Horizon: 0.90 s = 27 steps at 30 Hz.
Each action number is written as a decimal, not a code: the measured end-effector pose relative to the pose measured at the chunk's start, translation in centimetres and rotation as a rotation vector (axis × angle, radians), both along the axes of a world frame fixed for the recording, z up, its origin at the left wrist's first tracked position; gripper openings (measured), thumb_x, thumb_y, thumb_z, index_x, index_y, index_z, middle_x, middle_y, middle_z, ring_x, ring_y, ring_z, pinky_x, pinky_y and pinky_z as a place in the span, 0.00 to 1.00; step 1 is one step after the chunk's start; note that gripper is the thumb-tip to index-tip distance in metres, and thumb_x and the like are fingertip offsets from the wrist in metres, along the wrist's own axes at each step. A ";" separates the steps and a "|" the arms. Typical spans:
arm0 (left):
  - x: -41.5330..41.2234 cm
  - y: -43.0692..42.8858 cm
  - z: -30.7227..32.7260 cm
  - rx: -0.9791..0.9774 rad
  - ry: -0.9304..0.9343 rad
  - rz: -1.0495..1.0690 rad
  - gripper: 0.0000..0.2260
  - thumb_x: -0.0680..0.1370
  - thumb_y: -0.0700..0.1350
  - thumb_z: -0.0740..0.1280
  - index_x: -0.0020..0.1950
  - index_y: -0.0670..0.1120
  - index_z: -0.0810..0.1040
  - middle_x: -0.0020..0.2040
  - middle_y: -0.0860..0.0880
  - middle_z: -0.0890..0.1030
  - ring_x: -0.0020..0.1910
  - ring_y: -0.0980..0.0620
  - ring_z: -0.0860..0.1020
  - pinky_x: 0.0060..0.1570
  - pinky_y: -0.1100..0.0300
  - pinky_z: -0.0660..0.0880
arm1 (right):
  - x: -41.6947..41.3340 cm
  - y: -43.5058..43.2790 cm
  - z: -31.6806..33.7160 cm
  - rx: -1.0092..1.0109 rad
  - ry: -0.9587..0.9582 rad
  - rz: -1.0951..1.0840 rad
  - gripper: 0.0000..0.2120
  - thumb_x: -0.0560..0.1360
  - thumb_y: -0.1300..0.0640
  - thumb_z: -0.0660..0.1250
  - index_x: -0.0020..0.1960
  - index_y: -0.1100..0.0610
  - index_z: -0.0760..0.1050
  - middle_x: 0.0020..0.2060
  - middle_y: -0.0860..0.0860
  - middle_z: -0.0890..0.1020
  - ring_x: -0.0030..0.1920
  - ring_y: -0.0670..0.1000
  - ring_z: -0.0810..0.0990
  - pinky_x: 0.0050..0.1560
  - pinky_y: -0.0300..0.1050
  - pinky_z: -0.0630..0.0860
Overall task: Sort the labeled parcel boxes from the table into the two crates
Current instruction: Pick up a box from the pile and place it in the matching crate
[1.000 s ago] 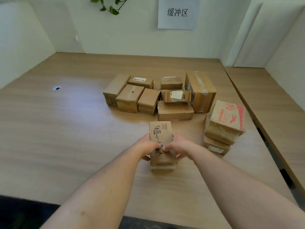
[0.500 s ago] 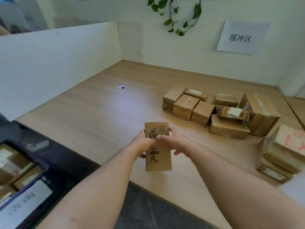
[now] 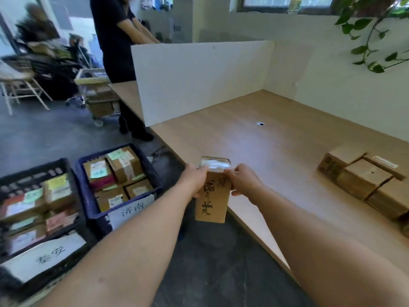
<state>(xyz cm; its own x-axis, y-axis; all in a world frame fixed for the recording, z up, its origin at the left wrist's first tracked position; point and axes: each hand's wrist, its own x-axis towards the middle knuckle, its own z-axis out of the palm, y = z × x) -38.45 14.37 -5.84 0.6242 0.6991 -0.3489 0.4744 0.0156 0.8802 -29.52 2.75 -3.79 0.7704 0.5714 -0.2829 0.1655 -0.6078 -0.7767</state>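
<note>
A small brown parcel box (image 3: 212, 199) with black brush writing hangs in the air over the table's front edge, its taped top end tipped up. My left hand (image 3: 195, 181) grips its left side and my right hand (image 3: 242, 180) grips its right side near the top. On the floor to the left stand two crates full of labeled parcels: a dark blue crate (image 3: 152, 173) with a white paper sign, and a black crate (image 3: 64, 167) with another sign nearer me. More brown boxes (image 3: 363, 180) lie on the wooden table (image 3: 276, 138) at the right.
A white partition (image 3: 194, 76) walls the table's far left side. Behind it stands a person in dark clothes (image 3: 115, 38) beside a wheeled cart of boxes (image 3: 99, 94). Chairs and clutter fill the far left. A plant (image 3: 371, 41) hangs at the upper right.
My view has swung left from the box pile toward the crates. Both hands have carried the box off the table to its front edge and tipped its top end up.
</note>
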 end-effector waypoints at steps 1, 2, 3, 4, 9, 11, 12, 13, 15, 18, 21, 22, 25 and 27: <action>-1.3 1.2 -0.1 0.006 0.006 0.039 0.20 0.81 0.55 0.58 0.70 0.48 0.62 0.55 0.45 0.76 0.53 0.46 0.75 0.44 0.50 0.76 | -0.9 1.4 0.0 0.002 0.016 0.026 0.12 0.81 0.52 0.59 0.57 0.61 0.71 0.49 0.57 0.82 0.49 0.54 0.81 0.50 0.53 0.81; -2.5 2.3 -0.2 0.011 0.017 0.069 0.20 0.80 0.54 0.59 0.71 0.49 0.62 0.57 0.45 0.76 0.54 0.45 0.75 0.47 0.48 0.75 | -1.7 2.8 -0.1 0.008 0.035 0.050 0.12 0.80 0.53 0.60 0.59 0.60 0.69 0.49 0.57 0.82 0.49 0.55 0.81 0.49 0.52 0.81; -3.8 3.3 -0.3 0.010 0.033 0.092 0.23 0.80 0.52 0.59 0.73 0.50 0.60 0.60 0.45 0.75 0.56 0.45 0.74 0.50 0.48 0.74 | -2.5 4.1 -0.1 0.011 0.058 0.075 0.15 0.80 0.54 0.61 0.63 0.59 0.66 0.49 0.56 0.82 0.49 0.55 0.81 0.47 0.51 0.81; -5.1 4.2 -0.4 -0.002 0.045 0.108 0.26 0.79 0.50 0.60 0.75 0.52 0.57 0.63 0.44 0.74 0.58 0.44 0.72 0.52 0.47 0.72 | -3.3 5.4 -0.1 0.011 0.081 0.106 0.20 0.78 0.56 0.62 0.67 0.57 0.62 0.49 0.56 0.81 0.49 0.55 0.81 0.43 0.49 0.80; -11.5 7.9 0.2 -0.125 0.067 0.150 0.40 0.75 0.39 0.61 0.78 0.61 0.42 0.70 0.45 0.69 0.54 0.46 0.76 0.43 0.50 0.77 | -6.7 11.7 -1.2 -0.079 0.108 0.333 0.36 0.74 0.61 0.66 0.75 0.50 0.50 0.52 0.54 0.78 0.45 0.53 0.81 0.38 0.47 0.82; -13.8 9.4 0.2 -0.129 0.092 0.165 0.43 0.74 0.36 0.61 0.77 0.62 0.40 0.70 0.44 0.68 0.54 0.46 0.76 0.47 0.48 0.79 | -8.0 14.3 -1.8 -0.102 0.137 0.440 0.43 0.74 0.61 0.68 0.77 0.43 0.44 0.57 0.54 0.76 0.47 0.53 0.81 0.36 0.46 0.81; -14.9 10.2 0.1 -0.124 0.102 0.179 0.44 0.73 0.35 0.61 0.77 0.63 0.40 0.70 0.44 0.68 0.55 0.45 0.76 0.49 0.48 0.79 | -8.7 15.6 -2.1 -0.105 0.156 0.492 0.45 0.73 0.61 0.68 0.77 0.41 0.43 0.58 0.54 0.76 0.48 0.53 0.82 0.35 0.45 0.81; -15.9 11.0 0.1 -0.117 0.110 0.193 0.45 0.73 0.34 0.62 0.77 0.63 0.40 0.70 0.43 0.67 0.55 0.45 0.75 0.49 0.48 0.79 | -9.4 17.0 -2.2 -0.108 0.168 0.542 0.45 0.73 0.62 0.69 0.76 0.39 0.43 0.58 0.53 0.76 0.48 0.53 0.82 0.35 0.45 0.81; -17.7 12.9 -0.3 -0.103 0.121 0.227 0.45 0.72 0.33 0.63 0.77 0.63 0.41 0.71 0.43 0.66 0.54 0.45 0.75 0.47 0.49 0.80 | -10.7 19.7 -2.5 -0.108 0.169 0.629 0.45 0.72 0.64 0.69 0.76 0.38 0.47 0.57 0.53 0.75 0.48 0.54 0.82 0.35 0.46 0.82; -20.3 16.1 -0.8 -0.101 0.098 0.317 0.44 0.73 0.33 0.65 0.77 0.63 0.46 0.68 0.43 0.68 0.54 0.44 0.74 0.50 0.44 0.80 | -12.5 24.3 -2.8 -0.080 0.155 0.730 0.41 0.71 0.66 0.69 0.74 0.40 0.54 0.52 0.51 0.74 0.46 0.56 0.81 0.35 0.49 0.82; -22.3 19.8 -1.1 -0.088 0.071 0.409 0.40 0.73 0.33 0.67 0.74 0.62 0.52 0.62 0.43 0.71 0.55 0.42 0.74 0.48 0.42 0.80 | -14.3 29.2 -2.9 -0.044 0.155 0.809 0.37 0.72 0.67 0.69 0.70 0.41 0.57 0.51 0.50 0.73 0.44 0.56 0.81 0.34 0.49 0.82; -22.8 21.1 -1.1 -0.090 0.070 0.430 0.40 0.73 0.32 0.67 0.73 0.61 0.52 0.59 0.43 0.71 0.54 0.42 0.75 0.47 0.43 0.81 | -14.8 30.8 -2.9 -0.040 0.149 0.830 0.36 0.72 0.67 0.69 0.69 0.42 0.57 0.51 0.52 0.75 0.44 0.56 0.82 0.34 0.49 0.82; -24.2 24.6 -1.2 -0.079 0.106 0.449 0.33 0.75 0.36 0.68 0.69 0.59 0.54 0.55 0.43 0.73 0.51 0.44 0.78 0.39 0.52 0.80 | -16.1 35.2 -3.2 -0.012 0.172 0.848 0.25 0.74 0.60 0.69 0.63 0.46 0.61 0.49 0.54 0.78 0.42 0.55 0.83 0.33 0.46 0.81; -25.1 26.8 -1.5 -0.072 0.104 0.508 0.22 0.76 0.40 0.67 0.64 0.54 0.60 0.55 0.42 0.73 0.52 0.43 0.78 0.41 0.51 0.80 | -16.9 37.9 -3.4 0.021 0.157 0.848 0.17 0.75 0.51 0.68 0.59 0.47 0.65 0.47 0.52 0.79 0.43 0.52 0.82 0.35 0.47 0.80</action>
<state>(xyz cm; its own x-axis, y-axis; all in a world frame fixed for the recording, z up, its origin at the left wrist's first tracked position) -63.51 41.21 -7.39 0.1724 0.8767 -0.4491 0.4762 0.3249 0.8171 -46.45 40.65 -7.18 0.0341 0.9423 -0.3331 0.4468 -0.3125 -0.8383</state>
